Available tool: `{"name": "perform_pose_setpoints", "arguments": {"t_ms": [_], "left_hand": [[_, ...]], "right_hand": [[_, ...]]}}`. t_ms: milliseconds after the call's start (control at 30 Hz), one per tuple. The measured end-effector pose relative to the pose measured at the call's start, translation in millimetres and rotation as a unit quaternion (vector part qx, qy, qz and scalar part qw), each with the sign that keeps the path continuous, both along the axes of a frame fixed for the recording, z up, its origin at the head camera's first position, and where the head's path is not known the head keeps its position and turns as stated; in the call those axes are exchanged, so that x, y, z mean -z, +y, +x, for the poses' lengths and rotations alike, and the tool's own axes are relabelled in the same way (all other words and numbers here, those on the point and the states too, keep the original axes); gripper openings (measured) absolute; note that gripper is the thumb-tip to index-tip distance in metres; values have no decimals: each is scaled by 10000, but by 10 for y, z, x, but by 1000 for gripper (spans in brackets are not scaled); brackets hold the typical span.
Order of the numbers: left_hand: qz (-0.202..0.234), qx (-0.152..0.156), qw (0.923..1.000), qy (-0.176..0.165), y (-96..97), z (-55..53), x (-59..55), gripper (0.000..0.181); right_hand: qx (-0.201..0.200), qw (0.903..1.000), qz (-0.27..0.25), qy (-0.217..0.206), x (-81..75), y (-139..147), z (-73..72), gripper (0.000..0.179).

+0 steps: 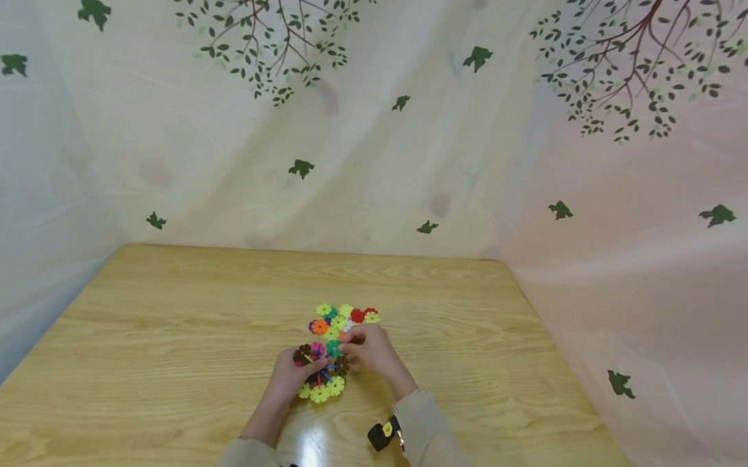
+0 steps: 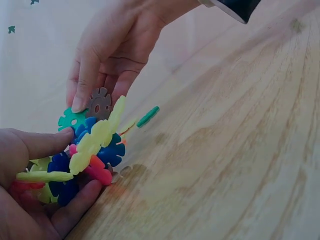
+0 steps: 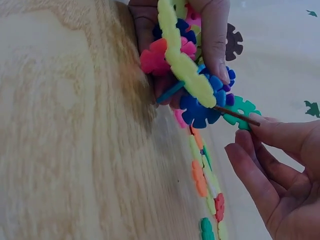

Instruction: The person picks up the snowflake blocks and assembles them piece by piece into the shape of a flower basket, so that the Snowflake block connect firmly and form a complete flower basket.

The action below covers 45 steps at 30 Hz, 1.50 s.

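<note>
Below the middle of the head view, a person's left hand [image 1: 287, 376] gripped a cluster [image 1: 320, 394] of joined plastic flowers, thumb and fingers curled round it. At the cluster's edge, lower right of its bulk in the right wrist view, the right hand [image 3: 282, 167] pinched a green flower [image 3: 246, 105]. More flowers [image 1: 338, 322] lay on the wooden table [image 1: 191, 337], just above the cluster in the head view.

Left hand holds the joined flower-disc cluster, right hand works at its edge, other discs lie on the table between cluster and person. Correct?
One error: the other discs lie beyond the cluster, on its far side from the person; head view shows it. The rest stands.
</note>
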State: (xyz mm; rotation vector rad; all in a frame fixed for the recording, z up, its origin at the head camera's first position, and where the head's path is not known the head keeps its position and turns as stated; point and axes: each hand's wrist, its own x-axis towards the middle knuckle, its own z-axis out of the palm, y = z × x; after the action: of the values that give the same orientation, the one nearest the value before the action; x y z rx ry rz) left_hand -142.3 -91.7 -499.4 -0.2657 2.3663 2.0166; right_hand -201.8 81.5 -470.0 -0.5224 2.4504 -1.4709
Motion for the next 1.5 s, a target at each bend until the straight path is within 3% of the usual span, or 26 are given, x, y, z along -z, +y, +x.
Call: {"name": "perform_pose_setpoints", "arguments": {"t_ms": [333,567,700,867,967,1167,1500], "left_hand": [[-64,24,9999,-137,-60,-63,31,41],[1035,-142,9939,-344,-137,-101,11,62],[1686,-140,9850,-345,-153,-122,3,59],[2087,-144,9776,-237,-157,-127,-7,55],[2016,-203,9791,-185,-149,-135,-2,57],[1450,-309,9889,-45,-125,-126,8,63],[1385,-171,9902,-15,-113,-95,-6,76]], "right_hand": [[98,9998,-85,122,-22,-59,-20,7],[380,9989,-259,12,-75,-68,-5,11],[653,9971,-372,-147,-63,-68,-7,11],[1038,9932,-460,-254,-48,-89,15,10],[1251,9906,-487,-246,-40,-110,45,10],[1481,9864,-679,-213,-31,-126,131,11],[1505,9828,-978,-440,-11,-113,220,13]]}}
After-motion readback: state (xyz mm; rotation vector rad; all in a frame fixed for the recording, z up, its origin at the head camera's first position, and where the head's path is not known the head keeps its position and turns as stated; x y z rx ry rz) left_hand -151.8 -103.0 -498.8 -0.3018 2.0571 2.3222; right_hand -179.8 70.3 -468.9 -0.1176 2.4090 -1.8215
